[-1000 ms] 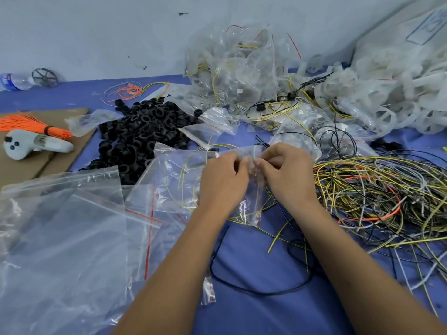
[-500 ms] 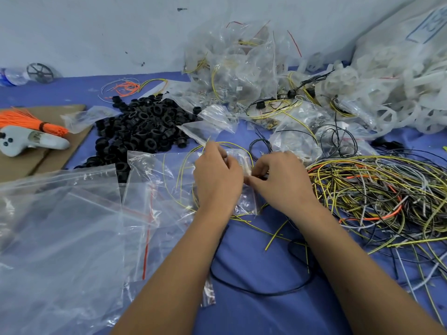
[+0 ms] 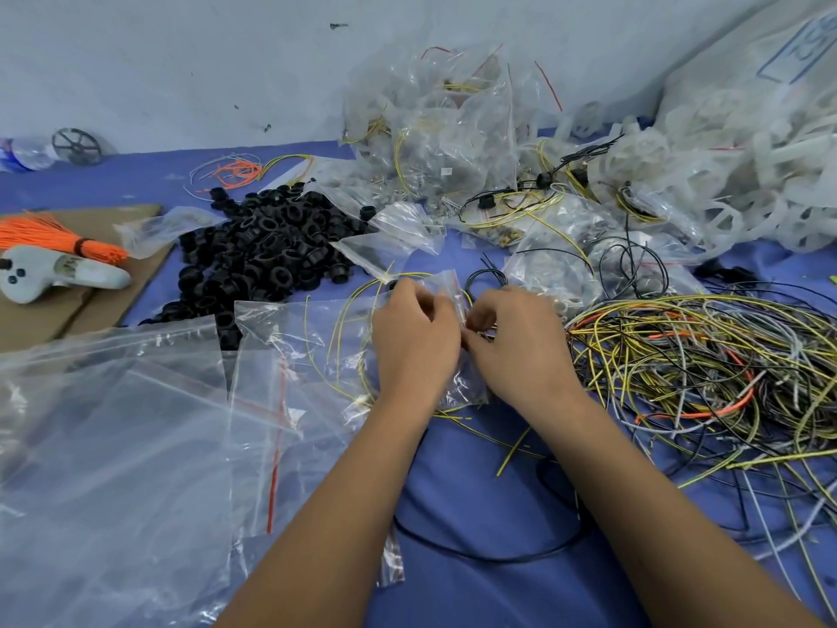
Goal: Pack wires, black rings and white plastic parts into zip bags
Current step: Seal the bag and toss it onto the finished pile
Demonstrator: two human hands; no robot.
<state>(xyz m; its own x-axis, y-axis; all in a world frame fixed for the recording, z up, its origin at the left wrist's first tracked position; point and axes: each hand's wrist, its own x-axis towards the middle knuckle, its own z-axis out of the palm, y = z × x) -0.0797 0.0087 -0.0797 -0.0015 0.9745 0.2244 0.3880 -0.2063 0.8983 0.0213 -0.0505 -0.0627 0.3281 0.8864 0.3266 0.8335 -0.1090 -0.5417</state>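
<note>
Surface: blue cloth-covered table (image 3: 475, 596) against a pale wall (image 3: 181, 61), crowded with parts and plastic.
Left hand: left hand (image 3: 414, 342) is knuckles-up at centre, fingers curled down onto a small zip bag (image 3: 462, 383), pinching its upper edge; fingertips hidden under the hand.
Right hand: right hand (image 3: 516, 342) is just beside the left, almost touching it; thumb and forefinger close narrowly on the same bag edge, remaining fingers curled under.
Bag in hand: clear and crumpled, between and under both hands; thin yellow wire (image 3: 348, 324) loops out to its left. Whether the seal is closed cannot be told.
Wires: large tangle of wires (image 3: 706, 378), yellow, black, grey and orange, lies just right of the right hand.
Black rings: heap of black rings (image 3: 262, 256) beyond and left of the hands.
White plastic parts: pile of white plastic parts (image 3: 743, 174) at far right against the wall.
Filled bags: mound of filled zip bags (image 3: 435, 129) at the back centre.
Empty bags: flat empty zip bags (image 3: 136, 446) with red seal lines at near left.
Other: orange wire bundle (image 3: 50, 237) and a grey handheld controller (image 3: 54, 274) on cardboard (image 3: 99, 305) at far left.
Writing: blue print on a large plastic sack (image 3: 797, 43) at top right, too blurred to read.
</note>
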